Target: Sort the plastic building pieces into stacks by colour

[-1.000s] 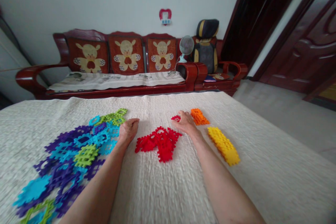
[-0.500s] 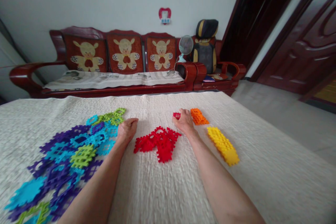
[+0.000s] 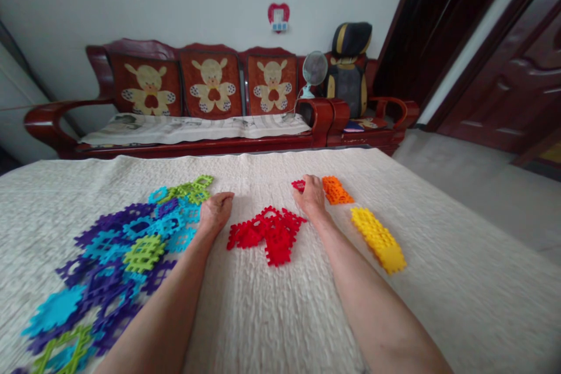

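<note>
My right hand (image 3: 312, 198) rests on the cream quilt (image 3: 272, 310), fingers curled over a small red lattice tile (image 3: 298, 185) that pokes out at its far side. An orange tile stack (image 3: 336, 190) lies just right of it. My left hand (image 3: 215, 212) lies curled at the edge of a mixed heap of purple, blue and green tiles (image 3: 127, 239); I cannot make out anything in it. Between my hands lies a pile of red tiles (image 3: 267, 234). A yellow row of tiles (image 3: 379, 239) lies to the right of my right forearm.
A dark wooden sofa (image 3: 210, 99) with bear cushions stands beyond the quilt's far edge, with a small fan (image 3: 314, 70) and a massage cushion (image 3: 349, 64) on it. Dark wooden doors (image 3: 495, 58) stand at the right, above a tiled floor (image 3: 473, 187).
The view has shifted slightly. Both hands stay in place; the right hand stays on the small red tile.
</note>
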The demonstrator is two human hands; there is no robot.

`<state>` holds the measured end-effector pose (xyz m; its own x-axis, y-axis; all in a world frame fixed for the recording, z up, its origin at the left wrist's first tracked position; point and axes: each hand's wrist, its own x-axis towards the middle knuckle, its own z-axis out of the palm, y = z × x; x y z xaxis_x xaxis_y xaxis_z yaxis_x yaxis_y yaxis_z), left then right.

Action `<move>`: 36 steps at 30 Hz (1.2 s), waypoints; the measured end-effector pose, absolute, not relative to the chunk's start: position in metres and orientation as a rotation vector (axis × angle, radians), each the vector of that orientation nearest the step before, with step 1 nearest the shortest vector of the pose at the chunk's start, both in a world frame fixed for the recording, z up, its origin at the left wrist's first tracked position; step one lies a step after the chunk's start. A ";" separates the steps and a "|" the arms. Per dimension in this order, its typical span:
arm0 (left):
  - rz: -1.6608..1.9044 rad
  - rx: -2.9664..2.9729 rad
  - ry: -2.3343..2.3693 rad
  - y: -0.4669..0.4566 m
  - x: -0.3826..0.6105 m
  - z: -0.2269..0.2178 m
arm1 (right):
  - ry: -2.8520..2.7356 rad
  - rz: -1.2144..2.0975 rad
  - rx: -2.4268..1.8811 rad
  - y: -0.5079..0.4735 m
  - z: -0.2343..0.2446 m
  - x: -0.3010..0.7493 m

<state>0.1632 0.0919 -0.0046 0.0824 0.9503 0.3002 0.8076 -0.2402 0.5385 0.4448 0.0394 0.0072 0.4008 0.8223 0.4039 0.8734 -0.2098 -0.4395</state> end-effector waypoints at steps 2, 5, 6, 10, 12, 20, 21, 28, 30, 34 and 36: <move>0.893 2.133 1.756 0.091 0.163 -0.004 | -1.459 -0.133 -1.962 0.038 0.009 0.442; 0.882 2.129 1.746 0.089 0.164 -0.001 | -1.618 0.014 -1.805 0.037 0.015 0.437; 0.877 2.123 1.749 0.089 0.165 0.000 | -1.687 0.119 -1.753 0.036 0.017 0.436; 0.890 2.099 1.754 0.089 0.165 0.000 | -1.825 0.493 -1.639 0.035 0.021 0.433; 0.908 2.091 1.753 0.090 0.164 -0.002 | -1.831 0.616 -1.599 0.034 0.024 0.431; 0.937 2.066 1.749 0.093 0.164 -0.006 | -2.120 0.831 -1.400 0.021 0.049 0.395; 0.936 2.065 1.750 0.093 0.164 -0.006 | -2.173 0.783 -1.412 0.019 0.051 0.389; 0.939 2.056 1.752 0.092 0.165 -0.005 | -2.317 0.397 -1.578 0.011 0.047 0.366; 0.938 2.061 1.748 0.092 0.165 -0.005 | -2.287 0.405 -1.571 0.013 0.047 0.367; 0.932 2.064 1.745 0.091 0.164 -0.004 | -2.054 0.463 -1.633 0.021 0.055 0.387; 0.925 2.066 1.744 0.091 0.165 -0.002 | -1.840 0.373 -1.791 0.024 0.057 0.404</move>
